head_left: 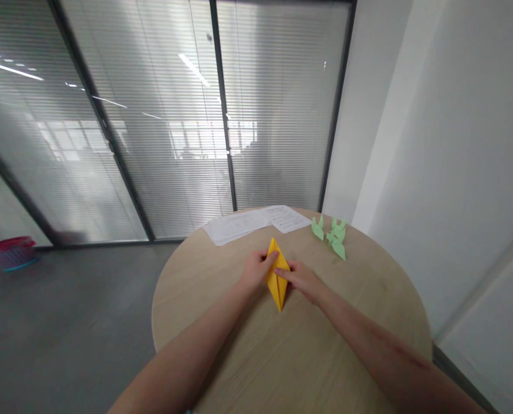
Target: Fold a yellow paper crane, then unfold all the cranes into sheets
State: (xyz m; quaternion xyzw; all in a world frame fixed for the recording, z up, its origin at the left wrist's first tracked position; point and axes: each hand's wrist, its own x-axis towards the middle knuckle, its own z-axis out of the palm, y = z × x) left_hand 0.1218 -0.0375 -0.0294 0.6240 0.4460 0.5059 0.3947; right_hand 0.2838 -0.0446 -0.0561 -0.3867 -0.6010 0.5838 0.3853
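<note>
A folded yellow origami paper (277,286), shaped like a long diamond with a slit down its middle, is held just over the round table, one point towards me. My left hand (256,269) grips its left edge, thumb on top and fingers behind. On the opposite edge, my right hand (300,278) pinches the paper with its thumb laid across the front. Both hands are closed on it, and the fingers underneath are mostly hidden. Beyond my right hand lie several pale green folded paper figures (337,231).
The round wooden table (187,299) has white printed sheets (239,224) overlapping at its far edge. Behind it stands a glass partition with blinds (282,115). A white wall (463,172) rises on the right. A red and blue plastic basket (12,253) sits on the grey floor at left.
</note>
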